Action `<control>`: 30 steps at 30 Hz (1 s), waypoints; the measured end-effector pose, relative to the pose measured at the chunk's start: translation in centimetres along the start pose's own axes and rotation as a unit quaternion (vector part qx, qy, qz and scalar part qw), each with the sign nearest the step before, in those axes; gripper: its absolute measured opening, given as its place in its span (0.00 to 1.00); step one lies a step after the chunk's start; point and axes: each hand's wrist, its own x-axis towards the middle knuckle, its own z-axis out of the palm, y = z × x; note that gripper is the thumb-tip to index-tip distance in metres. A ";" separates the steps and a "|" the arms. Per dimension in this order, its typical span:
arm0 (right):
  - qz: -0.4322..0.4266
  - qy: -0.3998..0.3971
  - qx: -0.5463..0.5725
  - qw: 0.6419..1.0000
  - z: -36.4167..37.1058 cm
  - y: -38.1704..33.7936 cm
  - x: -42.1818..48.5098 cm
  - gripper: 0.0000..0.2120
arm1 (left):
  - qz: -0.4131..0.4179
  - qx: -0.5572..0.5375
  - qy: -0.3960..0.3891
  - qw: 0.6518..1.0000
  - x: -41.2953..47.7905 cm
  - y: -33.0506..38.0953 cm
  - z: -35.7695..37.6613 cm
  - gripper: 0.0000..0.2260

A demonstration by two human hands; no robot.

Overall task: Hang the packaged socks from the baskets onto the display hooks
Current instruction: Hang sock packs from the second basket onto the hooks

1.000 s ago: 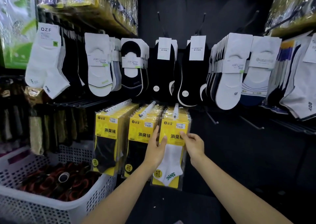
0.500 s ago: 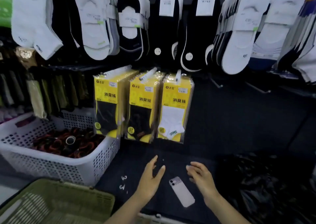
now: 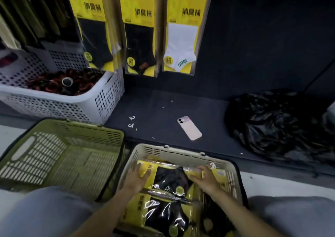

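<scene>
Glossy plastic sock pack [image 3: 171,179] lay topmost in the cream basket [image 3: 181,154] | left hand [image 3: 136,179] flat on it, right hand [image 3: 205,179] bent-fingered, grip unclear | looked light, floppy, slippery: best pinched at the stiffer yellow card end.

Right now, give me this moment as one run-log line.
step: pack pickup | left hand: on sock pack in beige basket | right hand: on same pack | grip: unclear

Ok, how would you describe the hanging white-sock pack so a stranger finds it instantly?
On the dark display wall, three yellow plastic sock packs hang in a row. Take the rightmost pack: its neighbours hold black socks; it alone shows a white sock with green lettering.
</scene>
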 end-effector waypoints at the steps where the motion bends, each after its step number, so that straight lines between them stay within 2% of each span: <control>1: 0.022 -0.009 0.007 1.000 0.0 0.4 0.2 0.30 | -0.019 0.011 -0.016 1.000 -0.1 -0.6 0.2 0.32; 4: 0.113 -0.060 0.041 0.991 0.3 1.5 0.3 0.32 | -0.025 0.017 -0.037 0.999 -0.6 -1.2 1.1 0.35; 7: 0.121 -0.047 0.074 0.989 0.7 2.2 0.5 0.30 | -0.024 0.043 -0.048 0.998 -0.7 -1.0 1.5 0.37; 10: 0.141 -0.068 0.104 0.982 0.8 2.1 0.4 0.27 | -0.024 0.067 -0.080 0.994 -1.1 -0.6 1.7 0.39; 11: 0.143 -0.071 0.112 0.981 0.7 2.2 0.5 0.29 | -0.023 0.069 -0.088 0.993 -1.3 -0.4 1.7 0.39; 14: 0.144 -0.076 0.123 0.979 0.8 2.0 0.5 0.48 | -0.016 0.057 -0.098 0.993 -1.6 -0.2 1.7 0.39; 18: 0.135 -0.087 0.142 0.977 1.0 1.9 0.5 0.56 | -0.007 0.030 -0.099 0.995 -1.8 -0.2 1.8 0.38; 22: 0.139 -0.090 0.151 0.975 0.5 1.7 0.5 0.55 | 0.006 -0.015 -0.079 0.997 -1.6 -0.3 1.6 0.34; 25: 0.115 -0.080 0.156 0.978 -0.4 0.1 0.2 0.51 | 0.022 -0.104 -0.037 0.994 -1.4 0.5 1.4 0.31; 28: 0.075 -0.060 0.153 0.984 -2.7 -2.8 -0.4 0.39 | 0.030 -0.225 0.035 0.973 -1.5 2.7 0.7 0.40; 30: 0.054 -0.031 0.157 0.986 -4.7 -4.9 -1.0 0.37 | 0.043 -0.249 0.096 0.963 -1.4 4.7 -0.4 0.47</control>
